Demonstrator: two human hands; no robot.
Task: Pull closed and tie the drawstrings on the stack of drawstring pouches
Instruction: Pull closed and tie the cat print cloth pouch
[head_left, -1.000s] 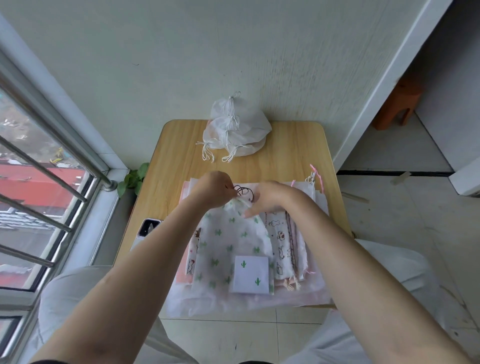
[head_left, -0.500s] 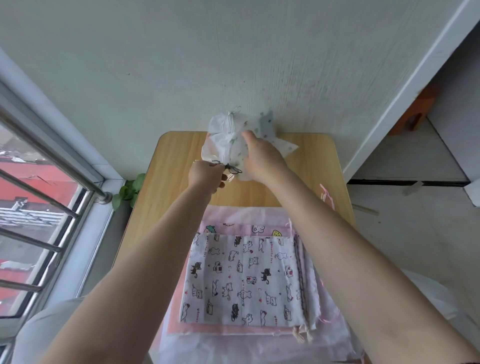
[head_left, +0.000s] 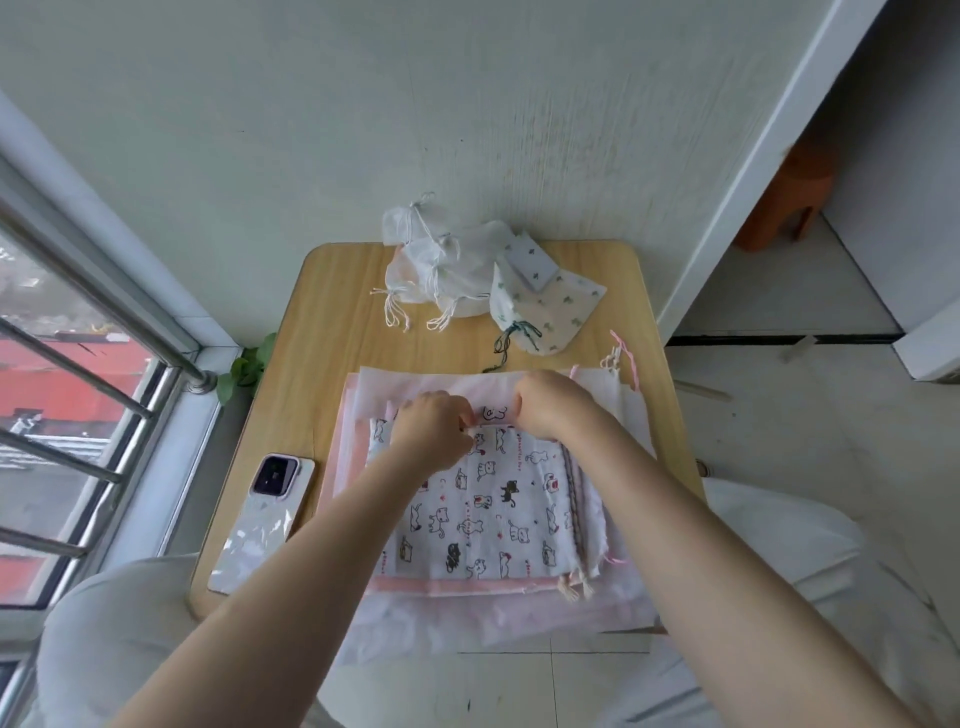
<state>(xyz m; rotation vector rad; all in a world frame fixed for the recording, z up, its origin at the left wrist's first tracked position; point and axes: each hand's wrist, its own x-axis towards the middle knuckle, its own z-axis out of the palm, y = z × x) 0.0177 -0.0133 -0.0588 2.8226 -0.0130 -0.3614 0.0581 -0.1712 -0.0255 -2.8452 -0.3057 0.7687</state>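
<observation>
The cat-print pouch (head_left: 483, 512) lies flat on top of the stack of pouches (head_left: 363, 415) on the counter (head_left: 332, 332). The left hand (head_left: 434, 434) and right hand (head_left: 553, 402) rest at its far edge, each grip curled on the fabric there. The tied cactus-print pouch (head_left: 543, 309) sits beside the white tied pouches (head_left: 441, 260) at the far end.

Single head view, wide-angle, looking steeply down, close over small table (head_left: 332, 332) against wall.
</observation>
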